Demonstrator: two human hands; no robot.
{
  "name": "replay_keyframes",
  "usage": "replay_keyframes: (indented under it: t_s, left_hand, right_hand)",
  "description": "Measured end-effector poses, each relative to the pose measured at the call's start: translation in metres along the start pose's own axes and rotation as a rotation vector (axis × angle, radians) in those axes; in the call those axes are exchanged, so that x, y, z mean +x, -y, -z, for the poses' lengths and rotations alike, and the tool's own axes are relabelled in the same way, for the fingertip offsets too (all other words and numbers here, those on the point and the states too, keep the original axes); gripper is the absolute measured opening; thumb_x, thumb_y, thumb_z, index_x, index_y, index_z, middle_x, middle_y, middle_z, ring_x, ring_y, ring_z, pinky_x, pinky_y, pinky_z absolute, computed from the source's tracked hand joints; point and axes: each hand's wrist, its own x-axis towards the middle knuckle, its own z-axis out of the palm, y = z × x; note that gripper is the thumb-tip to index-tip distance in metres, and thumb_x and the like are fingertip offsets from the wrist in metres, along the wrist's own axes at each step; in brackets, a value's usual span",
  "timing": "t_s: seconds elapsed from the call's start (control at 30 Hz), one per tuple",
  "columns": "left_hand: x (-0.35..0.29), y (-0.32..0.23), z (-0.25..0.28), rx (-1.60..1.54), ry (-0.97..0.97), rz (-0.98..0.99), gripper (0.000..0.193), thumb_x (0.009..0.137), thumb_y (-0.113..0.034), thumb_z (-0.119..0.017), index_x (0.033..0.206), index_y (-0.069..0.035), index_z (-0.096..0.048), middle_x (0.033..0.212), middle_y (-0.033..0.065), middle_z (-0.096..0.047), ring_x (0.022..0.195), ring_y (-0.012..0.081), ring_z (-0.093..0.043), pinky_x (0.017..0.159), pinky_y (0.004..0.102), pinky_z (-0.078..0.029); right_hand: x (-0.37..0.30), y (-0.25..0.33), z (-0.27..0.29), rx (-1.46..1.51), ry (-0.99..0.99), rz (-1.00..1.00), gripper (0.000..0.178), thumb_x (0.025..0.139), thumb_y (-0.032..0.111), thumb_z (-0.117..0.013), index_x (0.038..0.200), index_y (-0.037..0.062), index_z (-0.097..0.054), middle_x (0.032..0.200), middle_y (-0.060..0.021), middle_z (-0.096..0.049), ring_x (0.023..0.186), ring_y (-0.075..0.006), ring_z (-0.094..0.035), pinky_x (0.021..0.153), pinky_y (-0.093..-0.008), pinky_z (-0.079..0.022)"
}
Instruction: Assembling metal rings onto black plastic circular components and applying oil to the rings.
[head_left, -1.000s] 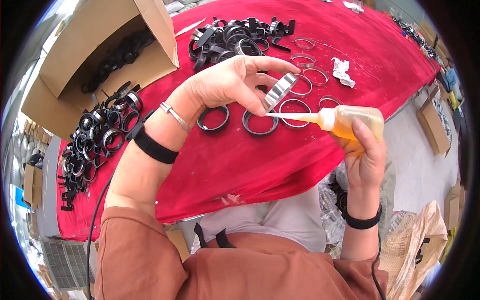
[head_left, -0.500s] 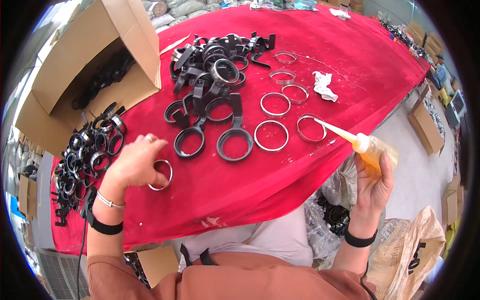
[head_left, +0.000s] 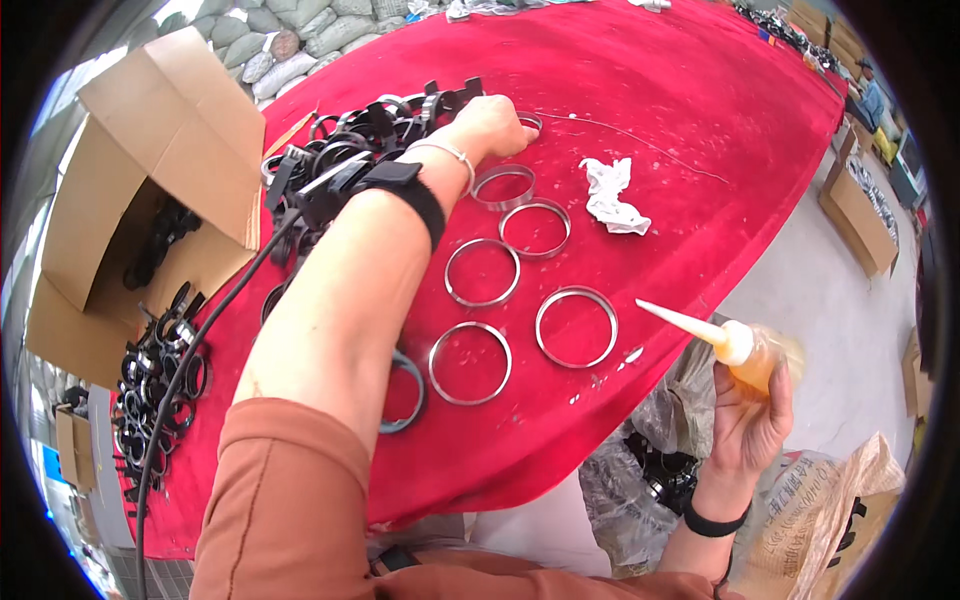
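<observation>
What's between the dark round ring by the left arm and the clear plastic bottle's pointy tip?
The head view shows one silver metal ring, then another silver ring, on red cloth between the dark ring and the bottle's tip.

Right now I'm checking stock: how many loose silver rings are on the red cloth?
6: one ring at the left hand, two just below, one lower, two lowest in view. The left forearm may hide others.

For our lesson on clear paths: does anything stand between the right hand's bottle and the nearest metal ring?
Nothing visible does. Between the nozzle of the bottle in the right hand and the nearest metal ring, only red cloth shows.
</observation>
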Motion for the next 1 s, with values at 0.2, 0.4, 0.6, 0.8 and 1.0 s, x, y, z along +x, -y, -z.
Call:
replay_keyframes:
  t_s: [0.2, 0.4, 0.6, 0.8, 1.0]
  left_hand:
    - [0.049, -0.002, -0.034, 0.044, 0.063, 0.025, 0.043, 0.079, -0.037, -0.062, 0.102, 0.000, -0.066, 0.108, 0.0215, -0.063, 0.103, 0.0339, -0.060, 0.088, 0.0374, -0.048]
    - [0.029, 0.002, -0.014, -0.528, -0.040, 0.020, 0.046, 0.077, -0.013, -0.052, 0.122, -0.003, -0.056, 0.101, 0.0243, -0.063, 0.084, 0.0355, -0.062, 0.073, 0.0369, -0.049]
    - [-0.001, -0.015, 0.004, 0.070, 0.255, -0.254, 0.056, 0.070, -0.027, -0.069, 0.118, 0.001, -0.057, 0.102, 0.0280, -0.061, 0.096, 0.0373, -0.060, 0.086, 0.0390, -0.047]
    - [0.005, -0.008, -0.001, -0.080, -0.013, -0.099, 0.095, 0.058, -0.041, -0.080, 0.132, 0.004, -0.042, 0.119, 0.0284, -0.054, 0.114, 0.0343, -0.053, 0.098, 0.0338, -0.041]
    - [0.014, -0.017, -0.005, -0.203, 0.187, -0.071, 0.089, 0.058, -0.033, -0.082, 0.134, -0.005, -0.045, 0.117, 0.0240, -0.058, 0.109, 0.0324, -0.057, 0.092, 0.0351, -0.045]
  right_hand:
    - [0.014, 0.003, 0.011, -0.021, -0.040, 0.023, 0.041, 0.088, 0.014, -0.055, 0.124, -0.0014, -0.045, 0.119, -0.0206, -0.054, 0.113, -0.0342, -0.054, 0.090, -0.0525, -0.049]
    - [0.041, -0.009, 0.002, -0.057, 0.071, 0.061, 0.036, 0.090, 0.015, -0.052, 0.121, -0.0036, -0.048, 0.117, -0.0193, -0.057, 0.111, -0.0333, -0.055, 0.091, -0.0518, -0.049]
    - [0.048, -0.012, -0.015, 0.004, 0.072, 0.098, 0.032, 0.089, 0.011, -0.056, 0.116, -0.0037, -0.051, 0.115, -0.0188, -0.058, 0.108, -0.0322, -0.057, 0.091, -0.0513, -0.049]
    - [0.042, -0.006, -0.006, 0.001, 0.087, 0.078, 0.035, 0.090, 0.012, -0.055, 0.119, -0.0058, -0.047, 0.122, -0.0218, -0.053, 0.114, -0.0340, -0.053, 0.093, -0.0488, -0.049]
    - [0.045, -0.004, -0.011, -0.024, 0.017, 0.107, 0.032, 0.089, 0.011, -0.056, 0.116, -0.0042, -0.050, 0.114, -0.0198, -0.058, 0.108, -0.0322, -0.058, 0.091, -0.0487, -0.050]
